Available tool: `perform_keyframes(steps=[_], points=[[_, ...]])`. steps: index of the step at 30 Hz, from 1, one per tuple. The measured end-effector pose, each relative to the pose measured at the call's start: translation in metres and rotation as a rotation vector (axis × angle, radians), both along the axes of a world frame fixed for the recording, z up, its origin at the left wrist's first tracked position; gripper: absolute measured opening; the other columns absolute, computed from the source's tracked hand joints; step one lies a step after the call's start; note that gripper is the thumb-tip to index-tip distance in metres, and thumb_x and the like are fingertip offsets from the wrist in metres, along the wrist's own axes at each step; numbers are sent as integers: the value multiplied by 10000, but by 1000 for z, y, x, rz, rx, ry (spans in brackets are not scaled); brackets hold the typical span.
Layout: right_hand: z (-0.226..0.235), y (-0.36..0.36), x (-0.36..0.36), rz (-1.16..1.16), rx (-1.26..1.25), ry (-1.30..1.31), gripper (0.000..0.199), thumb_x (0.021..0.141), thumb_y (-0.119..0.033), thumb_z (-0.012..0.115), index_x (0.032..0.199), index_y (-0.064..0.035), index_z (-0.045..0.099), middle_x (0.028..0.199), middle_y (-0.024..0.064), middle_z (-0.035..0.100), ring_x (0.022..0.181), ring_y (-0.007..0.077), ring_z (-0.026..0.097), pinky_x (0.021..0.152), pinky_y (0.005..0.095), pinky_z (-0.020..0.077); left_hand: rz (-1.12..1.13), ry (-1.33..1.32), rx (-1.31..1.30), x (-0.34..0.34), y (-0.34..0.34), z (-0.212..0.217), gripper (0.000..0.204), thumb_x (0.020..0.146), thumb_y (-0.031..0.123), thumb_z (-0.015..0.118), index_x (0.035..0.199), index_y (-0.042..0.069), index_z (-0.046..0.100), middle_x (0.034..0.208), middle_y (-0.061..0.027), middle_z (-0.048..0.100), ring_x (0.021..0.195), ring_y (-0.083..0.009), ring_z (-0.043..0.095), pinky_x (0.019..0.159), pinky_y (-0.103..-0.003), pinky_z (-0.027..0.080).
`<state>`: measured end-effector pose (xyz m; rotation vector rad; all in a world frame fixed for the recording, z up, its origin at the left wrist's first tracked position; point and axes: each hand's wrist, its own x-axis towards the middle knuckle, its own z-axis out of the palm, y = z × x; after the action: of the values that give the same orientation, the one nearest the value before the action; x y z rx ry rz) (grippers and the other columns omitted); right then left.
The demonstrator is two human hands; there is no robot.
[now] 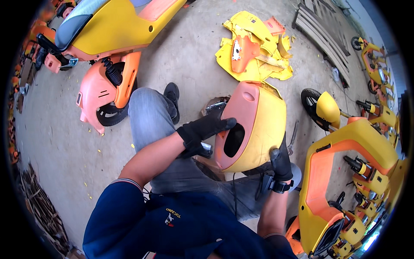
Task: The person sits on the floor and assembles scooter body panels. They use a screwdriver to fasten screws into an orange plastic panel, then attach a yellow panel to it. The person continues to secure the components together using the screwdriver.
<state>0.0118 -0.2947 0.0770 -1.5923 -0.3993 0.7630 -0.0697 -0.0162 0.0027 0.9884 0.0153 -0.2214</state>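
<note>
Scooter body shell (pixel 268 129), pink and yellow, with oval opening (pixel 234 140): upright before the lap (pixel 185 177); whether it rests there, unclear. Left hand (pixel 208 127): black-gloved, grip clasping the pink side, thumb beside the opening. Right hand (pixel 281 163): black-gloved, grip clasping the yellow side, fingers mostly hidden. Risk: smooth, curved sides may slip should either grip slacken; striking the floor (pixel 194 56) could crack it. Beyond: heap of loose panels (pixel 261 36), likely to scuff it if tipped forward.

left fingers (pixel 217 117) gloved, thumb (pixel 229 124) rightward | right fingers (pixel 275 156) gloved, upward | forearms (pixel 156 157) bare
</note>
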Motion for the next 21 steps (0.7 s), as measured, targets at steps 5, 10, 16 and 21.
perform_keyframes(steps=[5,10,16,21], points=[[5,0,-14,-42,-32,-8,911,832,-423,747,1498,21,313,1429,123,486,1296,209,479,1070,344,391,-55,7,-19,1,3,3,926,845,500,757,1511,43,304,1411,-82,486,1301,-166,447,1099,-335,375],[10,9,-17,-177,-13,-28,803,828,-314,713,1467,31,370,1376,129,537,1235,215,535,1033,339,430,-47,1,-52,3,1,9,977,831,519,763,1524,41,269,1450,-87,451,1333,-179,420,1119,-354,356],[11,12,-15,-182,-7,-60,806,844,-362,706,1462,37,376,1371,143,543,1227,222,543,1026,344,440,54,-27,-50,2,-3,6,777,856,430,772,1439,50,425,1331,-72,560,1225,-156,510,1035,-329,432],[4,8,-16,-191,13,-56,824,860,-412,704,1461,44,372,1383,151,534,1245,235,536,1035,358,439,35,3,58,5,4,10,851,830,353,795,1481,37,347,1386,-89,507,1273,-175,471,1083,-344,390]])
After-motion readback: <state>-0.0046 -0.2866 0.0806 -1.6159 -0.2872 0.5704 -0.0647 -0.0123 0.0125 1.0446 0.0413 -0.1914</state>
